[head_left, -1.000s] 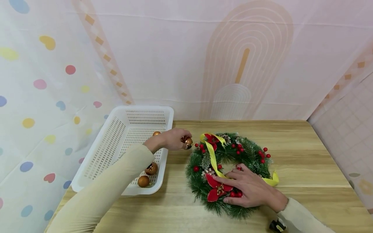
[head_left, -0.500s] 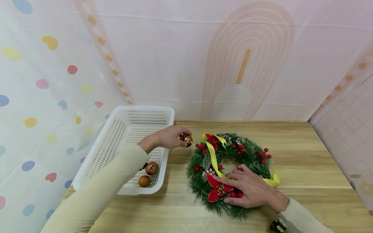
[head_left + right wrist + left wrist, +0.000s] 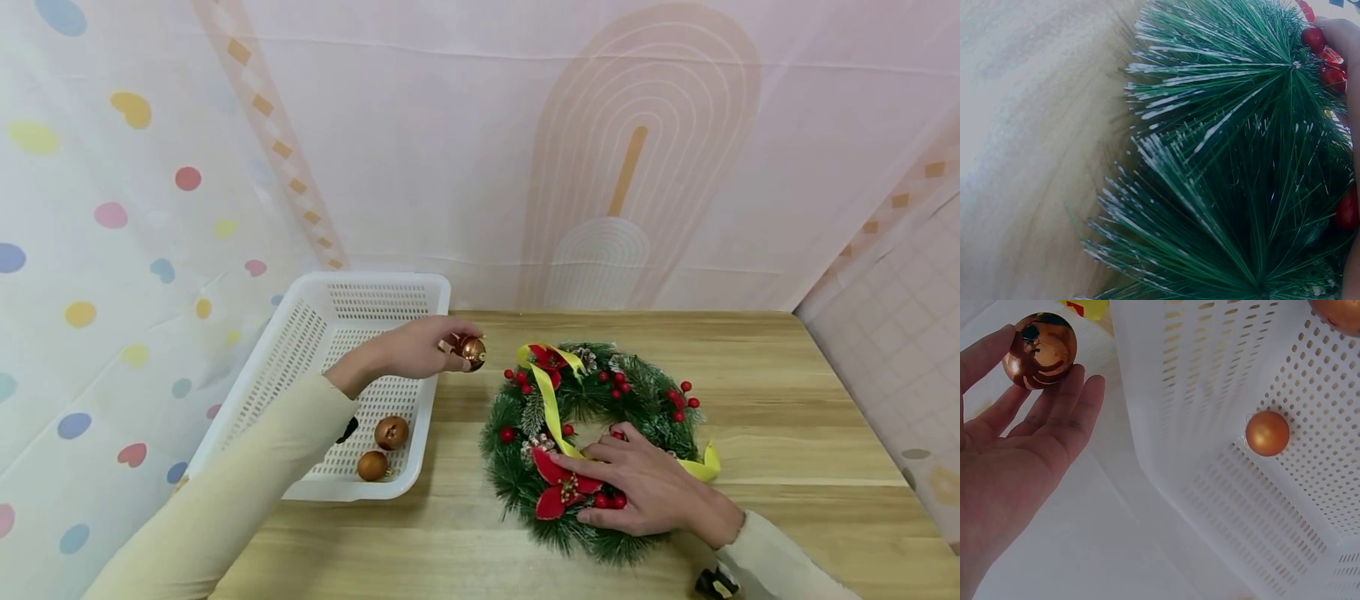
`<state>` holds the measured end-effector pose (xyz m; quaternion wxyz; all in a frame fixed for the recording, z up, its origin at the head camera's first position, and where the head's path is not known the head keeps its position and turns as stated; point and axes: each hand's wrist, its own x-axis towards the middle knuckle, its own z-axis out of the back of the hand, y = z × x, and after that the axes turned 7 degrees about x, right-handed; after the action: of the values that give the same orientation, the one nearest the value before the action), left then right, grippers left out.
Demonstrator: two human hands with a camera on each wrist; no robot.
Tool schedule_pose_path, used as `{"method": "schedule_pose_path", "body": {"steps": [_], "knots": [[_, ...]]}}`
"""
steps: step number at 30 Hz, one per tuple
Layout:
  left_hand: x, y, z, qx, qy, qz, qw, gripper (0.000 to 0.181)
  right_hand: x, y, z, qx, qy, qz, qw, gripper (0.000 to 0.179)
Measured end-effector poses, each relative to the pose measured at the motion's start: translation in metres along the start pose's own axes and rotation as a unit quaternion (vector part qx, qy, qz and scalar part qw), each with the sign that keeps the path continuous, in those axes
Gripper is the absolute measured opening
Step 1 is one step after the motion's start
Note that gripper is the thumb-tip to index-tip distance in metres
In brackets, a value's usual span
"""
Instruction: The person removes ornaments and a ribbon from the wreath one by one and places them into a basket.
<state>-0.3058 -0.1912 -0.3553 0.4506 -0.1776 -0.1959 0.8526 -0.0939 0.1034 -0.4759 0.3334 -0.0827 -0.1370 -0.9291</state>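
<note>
My left hand (image 3: 416, 347) pinches a shiny copper Christmas ball (image 3: 472, 352) beside the right rim of the white basket. In the left wrist view the ball (image 3: 1041, 351) sits between the thumb and fingertips. A green wreath (image 3: 517, 417) lies on the table, with red berries, frosted pine cones, a red poinsettia (image 3: 551, 498) and a yellow ribbon (image 3: 550, 408). My right hand (image 3: 647, 490) rests on the wreath's near right side, index finger reaching onto the poinsettia. The right wrist view shows frosted green needles (image 3: 1229, 125) and part of that hand at the right edge.
The white perforated basket (image 3: 444, 300) stands at the left of the wooden table (image 3: 780, 400). Inside it are a glossy brown ball (image 3: 392, 433), a matte one (image 3: 372, 466) and a small orange ball (image 3: 1267, 433). A patterned cloth (image 3: 450, 167) hangs behind.
My left hand has drawn slightly left and up, away from the wreath, with the copper ball turning in its fingers. The right hand and wreath stay in place.
</note>
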Motion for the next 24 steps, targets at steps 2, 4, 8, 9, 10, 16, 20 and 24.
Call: {"method": "schedule_pose_path", "body": {"steps": [2, 4, 8, 9, 10, 16, 20, 24], "knots": [[-0.003, 0.002, 0.002, -0.004, -0.006, -0.004, 1.0, 0.046, 0.0, 0.0, 0.0, -0.001, -0.003, 0.002, 1.0, 0.068], [-0.006, 0.004, 0.004, -0.005, -0.011, -0.008, 0.9999, 0.046, 0.0, -0.001, 0.0, -0.001, -0.006, 0.005, 1.0, 0.068], [-0.013, 0.007, 0.008, -0.008, -0.017, 0.003, 0.9998, 0.048, 0.0, -0.001, 0.0, -0.003, -0.009, 0.009, 0.9999, 0.069], [-0.015, 0.008, 0.009, -0.01, -0.019, 0.004, 0.9998, 0.049, 0.0, -0.001, 0.0, -0.003, -0.008, 0.009, 0.9999, 0.069], [-0.017, 0.009, 0.01, -0.014, -0.02, 0.008, 0.9997, 0.049, 0.0, -0.001, 0.0, -0.003, -0.008, 0.008, 0.9999, 0.069], [-0.028, 0.018, 0.014, -0.023, -0.032, 0.019, 0.999, 0.047, 0.0, -0.001, 0.0, -0.002, -0.004, 0.006, 1.0, 0.069], [-0.035, 0.026, 0.016, -0.018, -0.039, 0.023, 0.9988, 0.046, 0.0, -0.001, 0.0, -0.002, -0.007, 0.007, 0.9999, 0.069], [-0.043, 0.035, 0.018, -0.011, -0.051, 0.029, 0.9982, 0.048, 0.0, -0.001, 0.0, -0.003, -0.009, 0.009, 0.9999, 0.069]]}}
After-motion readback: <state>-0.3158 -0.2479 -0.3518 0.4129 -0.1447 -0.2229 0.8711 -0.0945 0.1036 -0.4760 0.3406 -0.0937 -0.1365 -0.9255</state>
